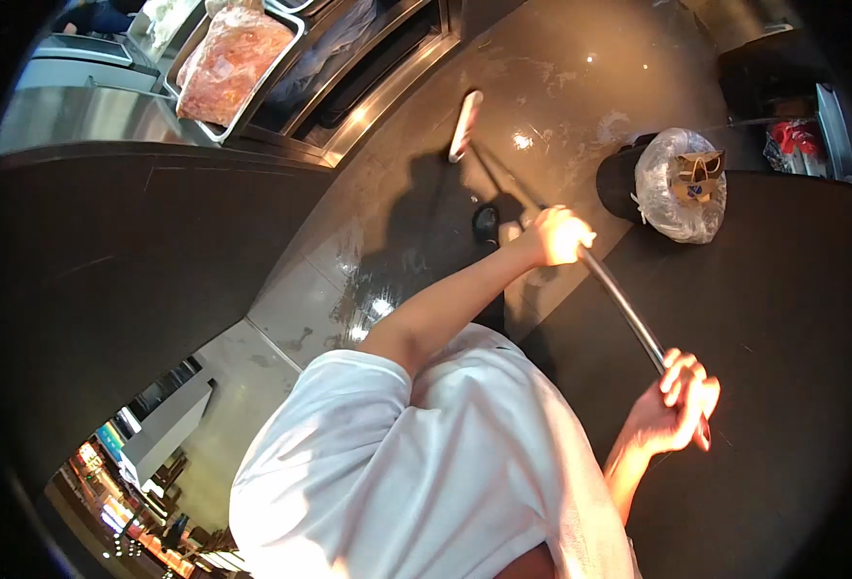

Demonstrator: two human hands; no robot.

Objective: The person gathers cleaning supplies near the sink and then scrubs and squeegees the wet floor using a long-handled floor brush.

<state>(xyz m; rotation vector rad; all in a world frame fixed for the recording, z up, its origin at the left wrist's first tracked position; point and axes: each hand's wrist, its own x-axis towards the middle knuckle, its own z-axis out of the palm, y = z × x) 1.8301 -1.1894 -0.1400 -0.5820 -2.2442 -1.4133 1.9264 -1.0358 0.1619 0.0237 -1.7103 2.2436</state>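
A long-handled floor squeegee (626,307) runs diagonally across the view, its metal pole slanting from lower right to upper left. Its narrow, pale reddish head (466,125) rests on the wet floor. My left hand (561,237) is wrapped round the middle of the pole, brightly lit from above. Lower down, my right hand (677,403) grips the pole near its top end, whose reddish tip sticks out below the fist. Part of the pole beyond my left hand lies in shadow. A dark shoe (486,224) shows beside the pole.
The tiled floor (561,96) is wet and shiny. On the right stands a bin (682,183) lined with clear plastic, a paper bag inside. A counter (339,135) at upper left carries a tray of wrapped meat (228,68). Dark panels (137,241) flank both sides.
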